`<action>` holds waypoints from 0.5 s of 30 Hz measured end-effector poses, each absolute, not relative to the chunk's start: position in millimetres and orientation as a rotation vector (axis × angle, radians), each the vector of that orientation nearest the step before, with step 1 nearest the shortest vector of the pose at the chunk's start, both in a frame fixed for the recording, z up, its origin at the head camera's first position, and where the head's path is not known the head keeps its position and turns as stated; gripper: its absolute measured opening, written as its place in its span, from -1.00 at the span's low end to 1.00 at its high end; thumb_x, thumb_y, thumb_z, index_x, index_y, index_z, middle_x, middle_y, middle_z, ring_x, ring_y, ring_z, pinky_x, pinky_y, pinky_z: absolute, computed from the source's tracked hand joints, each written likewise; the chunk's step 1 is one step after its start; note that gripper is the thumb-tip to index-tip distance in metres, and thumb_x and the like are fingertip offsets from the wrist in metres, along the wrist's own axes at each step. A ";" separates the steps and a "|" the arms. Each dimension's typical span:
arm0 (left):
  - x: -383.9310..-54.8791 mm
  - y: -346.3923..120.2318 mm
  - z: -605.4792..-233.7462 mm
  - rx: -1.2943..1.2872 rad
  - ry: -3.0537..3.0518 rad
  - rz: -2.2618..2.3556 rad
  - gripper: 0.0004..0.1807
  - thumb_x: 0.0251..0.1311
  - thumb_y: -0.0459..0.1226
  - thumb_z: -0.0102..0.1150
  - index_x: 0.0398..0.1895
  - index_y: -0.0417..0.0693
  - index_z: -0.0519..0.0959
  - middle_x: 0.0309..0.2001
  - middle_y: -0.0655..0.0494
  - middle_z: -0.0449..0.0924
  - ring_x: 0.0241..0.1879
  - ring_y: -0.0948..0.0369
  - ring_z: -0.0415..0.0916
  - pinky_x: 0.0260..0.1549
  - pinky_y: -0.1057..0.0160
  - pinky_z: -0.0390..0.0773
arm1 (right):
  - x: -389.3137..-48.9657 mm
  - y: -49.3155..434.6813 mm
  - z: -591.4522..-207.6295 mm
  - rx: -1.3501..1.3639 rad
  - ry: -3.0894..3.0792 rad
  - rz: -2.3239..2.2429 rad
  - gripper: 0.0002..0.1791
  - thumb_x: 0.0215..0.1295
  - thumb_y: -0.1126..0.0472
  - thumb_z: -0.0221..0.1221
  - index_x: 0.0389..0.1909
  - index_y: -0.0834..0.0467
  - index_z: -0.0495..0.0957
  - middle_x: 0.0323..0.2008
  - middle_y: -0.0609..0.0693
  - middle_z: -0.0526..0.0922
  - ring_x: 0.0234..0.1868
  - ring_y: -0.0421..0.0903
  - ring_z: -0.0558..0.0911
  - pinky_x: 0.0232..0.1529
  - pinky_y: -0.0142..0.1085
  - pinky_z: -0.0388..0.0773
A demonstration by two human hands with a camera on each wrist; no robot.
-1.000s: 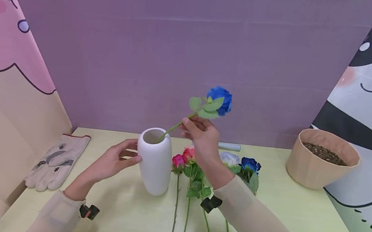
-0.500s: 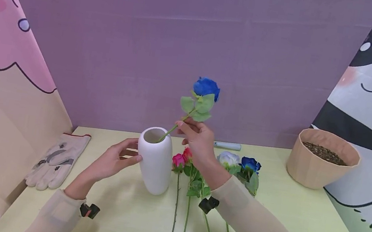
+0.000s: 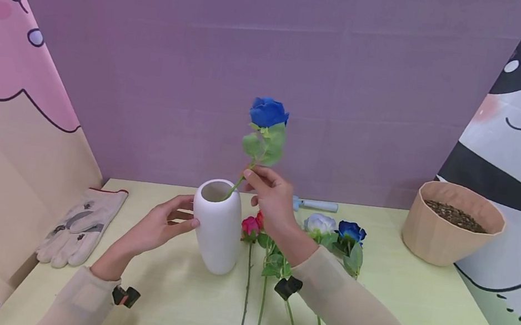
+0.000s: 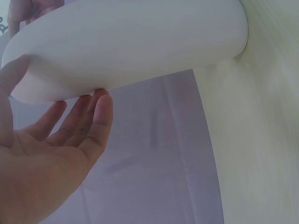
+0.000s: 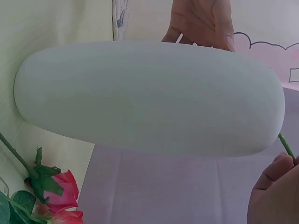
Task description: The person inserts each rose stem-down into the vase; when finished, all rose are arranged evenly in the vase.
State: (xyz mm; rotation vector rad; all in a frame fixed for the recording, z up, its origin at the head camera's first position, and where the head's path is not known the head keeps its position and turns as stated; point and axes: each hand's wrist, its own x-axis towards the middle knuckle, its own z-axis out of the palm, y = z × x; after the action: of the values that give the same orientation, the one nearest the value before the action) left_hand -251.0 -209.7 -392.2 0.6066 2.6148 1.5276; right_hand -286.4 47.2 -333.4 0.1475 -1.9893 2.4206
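Mouth of vase [image 3: 217, 229] free on L; rose stem [image 3: 237, 184] & R hand [image 3: 274, 198] block its R; L hand [image 3: 162, 224] fills L flank; flowers [image 3: 320, 224] crowd R of base; free tabletop [image 3: 385, 251] betw. flowers & planter [image 3: 435, 236]; R sleeve [image 3: 364, 315] cuts across nearer.

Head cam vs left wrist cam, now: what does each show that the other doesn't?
Head only: the blue rose bloom, its stem running into the mouth of the white vase, the pink rose and white rose on the table, the glove, the plant pot.

Left wrist only: the left hand from its palm side, fingertips against the vase.

Both: the vase, left hand, part of the right hand, table, purple backdrop.
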 end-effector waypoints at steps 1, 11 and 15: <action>-251.0 -209.7 -392.2 0.608 2.614 1.530 -0.33 0.31 -0.03 0.27 0.45 0.19 0.28 0.32 -0.04 0.44 0.26 -0.08 0.51 0.13 0.00 0.63 | -286.3 46.6 -333.5 0.150 -2.002 2.414 -0.75 0.35 0.12 0.29 -0.02 0.11 0.67 -0.29 -0.17 0.72 -0.25 -0.15 0.62 -0.48 -0.40 0.47; -251.3 -209.5 -392.9 0.616 2.606 1.541 -0.32 0.31 -0.04 0.27 0.45 0.17 0.28 0.32 -0.06 0.43 0.25 -0.12 0.50 0.12 0.01 0.64 | -285.4 38.8 -337.0 0.202 -2.132 2.306 -0.74 0.31 0.11 0.32 -0.05 0.13 0.70 -0.30 -0.13 0.69 -0.25 -0.11 0.58 -0.47 -0.38 0.42; -251.8 -209.4 -392.2 0.611 2.599 1.542 -0.32 0.31 -0.03 0.27 0.46 0.16 0.27 0.33 -0.08 0.43 0.26 -0.15 0.49 0.12 0.00 0.64 | -285.1 37.2 -338.4 0.227 -2.180 2.241 -0.76 0.32 0.11 0.31 -0.06 0.12 0.69 -0.26 -0.08 0.70 -0.21 -0.01 0.58 -0.47 -0.38 0.39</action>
State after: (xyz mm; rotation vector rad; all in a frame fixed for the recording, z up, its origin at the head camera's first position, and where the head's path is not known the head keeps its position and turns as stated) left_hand -251.8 -209.4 -392.2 0.6107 2.5990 1.5424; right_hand -285.1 37.2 -338.4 0.2265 -2.1802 2.2407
